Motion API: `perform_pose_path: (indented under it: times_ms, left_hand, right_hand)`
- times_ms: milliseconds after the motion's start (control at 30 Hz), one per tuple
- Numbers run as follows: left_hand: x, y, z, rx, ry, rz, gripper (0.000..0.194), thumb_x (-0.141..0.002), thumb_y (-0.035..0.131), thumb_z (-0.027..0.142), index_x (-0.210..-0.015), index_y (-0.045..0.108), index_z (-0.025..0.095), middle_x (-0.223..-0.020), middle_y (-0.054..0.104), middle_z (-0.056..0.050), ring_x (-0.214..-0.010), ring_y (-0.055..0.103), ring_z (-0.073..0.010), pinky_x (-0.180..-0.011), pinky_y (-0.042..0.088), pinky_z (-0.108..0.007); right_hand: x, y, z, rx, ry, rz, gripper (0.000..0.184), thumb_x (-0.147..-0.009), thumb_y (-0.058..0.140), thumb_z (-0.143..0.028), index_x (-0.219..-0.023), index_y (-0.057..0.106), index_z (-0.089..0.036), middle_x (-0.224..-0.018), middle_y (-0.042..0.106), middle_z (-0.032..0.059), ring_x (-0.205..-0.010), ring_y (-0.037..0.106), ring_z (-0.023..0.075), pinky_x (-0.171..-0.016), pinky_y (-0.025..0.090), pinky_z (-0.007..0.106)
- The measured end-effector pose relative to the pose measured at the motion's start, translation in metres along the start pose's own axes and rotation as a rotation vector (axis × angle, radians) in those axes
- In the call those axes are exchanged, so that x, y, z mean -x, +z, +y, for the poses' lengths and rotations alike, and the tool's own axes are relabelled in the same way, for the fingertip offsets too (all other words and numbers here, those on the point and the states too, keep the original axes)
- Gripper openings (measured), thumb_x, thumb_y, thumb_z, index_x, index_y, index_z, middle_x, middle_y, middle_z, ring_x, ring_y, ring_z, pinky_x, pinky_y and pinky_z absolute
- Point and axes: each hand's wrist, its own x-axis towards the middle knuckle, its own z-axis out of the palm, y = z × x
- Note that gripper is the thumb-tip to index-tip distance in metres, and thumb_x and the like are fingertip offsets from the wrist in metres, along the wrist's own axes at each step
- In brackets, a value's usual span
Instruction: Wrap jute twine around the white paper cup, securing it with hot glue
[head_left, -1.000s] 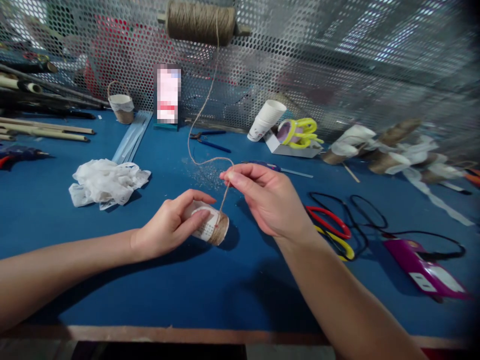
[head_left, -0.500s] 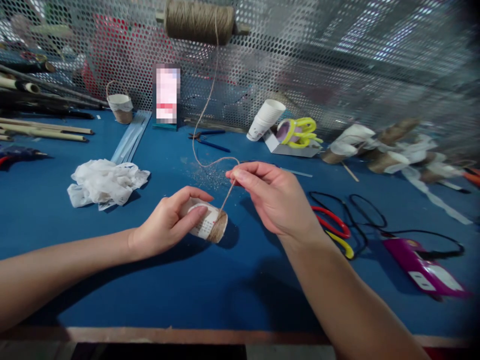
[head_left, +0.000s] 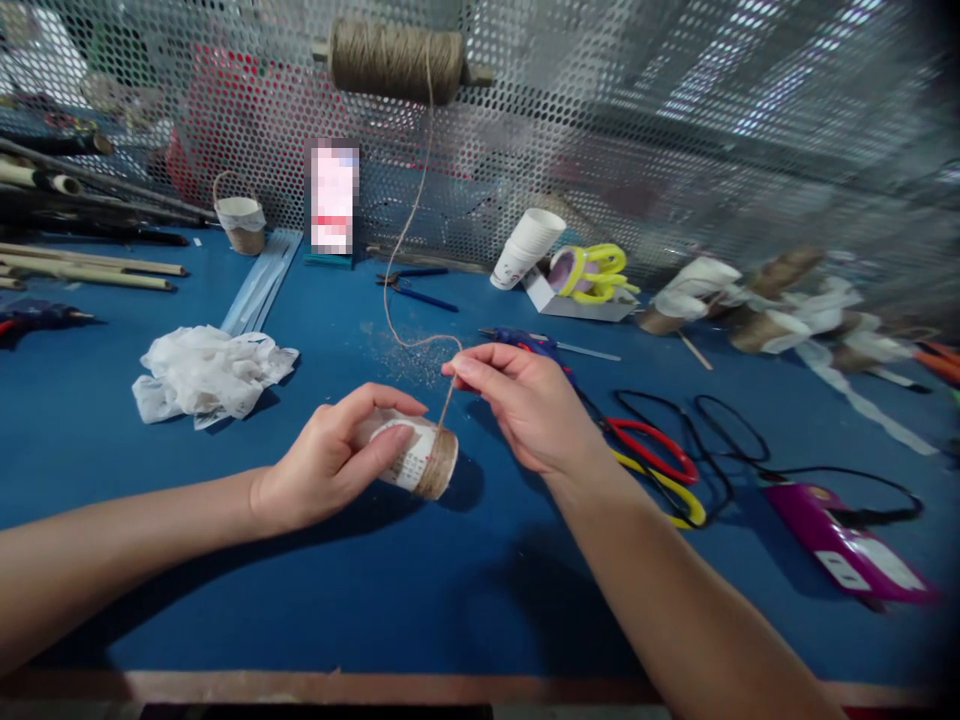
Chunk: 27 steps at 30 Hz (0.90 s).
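Note:
My left hand (head_left: 337,455) is closed around a white paper cup (head_left: 411,462) with red print, tilted on its side above the blue table. Brown twine is wound in a band round the cup's right end. My right hand (head_left: 525,405) pinches the twine (head_left: 445,402) between thumb and forefinger, up and right of the cup. From that pinch the strand loops back and climbs to a large twine spool (head_left: 397,62) on a rod at the perforated metal screen. A blue glue gun (head_left: 529,340) lies just behind my right hand, partly hidden by it.
Crumpled white material (head_left: 214,372) lies left, below clear glue sticks (head_left: 262,280). Pliers (head_left: 420,285), stacked cups (head_left: 529,245) and a box with yellow-handled scissors (head_left: 592,275) stand behind. Red-and-yellow-handled scissors (head_left: 656,450), black cords and a purple power strip (head_left: 844,545) lie right.
My right hand has moved slightly left and down with the twine, uncovering more of the glue gun. The cup appears slightly turned in my left hand. The view has shifted a little.

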Motion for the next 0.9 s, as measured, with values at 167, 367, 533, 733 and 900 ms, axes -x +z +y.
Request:
perform_pose_path:
  times_ms: [167,367,533,733,900]
  left_hand:
    - [0.001,0.0,0.0,-0.016,0.039,0.0,0.016,-0.088,0.05,0.018,-0.102,0.056,0.017,-0.086,0.069,-0.003,-0.061,0.061,-0.0085,-0.056,0.047,-0.017]
    - [0.002,0.0,0.0,-0.044,0.111,0.005,0.015,-0.088,0.049,0.017,-0.102,0.056,0.017,-0.081,0.068,-0.002,-0.054,0.057,-0.0073,-0.051,0.044,-0.016]
    - [0.004,-0.001,-0.002,-0.082,0.192,0.028,0.017,-0.088,0.05,0.015,-0.103,0.055,0.018,-0.075,0.066,0.0,-0.049,0.053,-0.0064,-0.047,0.041,-0.016]
    - [0.001,-0.002,0.0,-0.079,0.288,0.052,0.017,-0.086,0.05,0.012,-0.102,0.054,0.017,-0.08,0.067,-0.001,-0.049,0.053,-0.0054,-0.048,0.043,-0.015]
    - [0.002,-0.003,0.001,-0.104,0.321,0.051,0.015,-0.086,0.05,0.013,-0.1,0.054,0.017,-0.054,0.056,0.006,-0.037,0.042,-0.0051,-0.04,0.037,-0.015]
  right_hand:
    - [0.002,-0.002,-0.003,-0.02,-0.031,0.004,0.017,-0.065,0.07,-0.034,-0.07,0.065,-0.018,-0.073,0.064,0.0018,-0.069,0.054,0.0132,-0.071,0.041,0.031]
    - [0.001,-0.001,0.002,0.021,-0.009,-0.028,0.019,-0.065,0.07,-0.035,-0.071,0.065,-0.017,-0.073,0.064,0.0026,-0.07,0.053,0.0146,-0.071,0.041,0.032]
    - [0.002,0.0,0.006,0.072,-0.002,-0.061,0.019,-0.068,0.067,-0.036,-0.071,0.065,-0.017,-0.073,0.063,0.0023,-0.071,0.054,0.0152,-0.072,0.04,0.033]
    - [0.004,0.004,0.009,0.103,0.027,-0.095,0.02,-0.069,0.066,-0.036,-0.071,0.064,-0.017,-0.069,0.061,0.001,-0.068,0.052,0.0144,-0.07,0.04,0.032]
    - [0.006,0.006,0.011,0.11,0.055,-0.113,0.021,-0.069,0.065,-0.037,-0.07,0.064,-0.016,-0.068,0.06,0.0008,-0.067,0.051,0.014,-0.069,0.039,0.031]
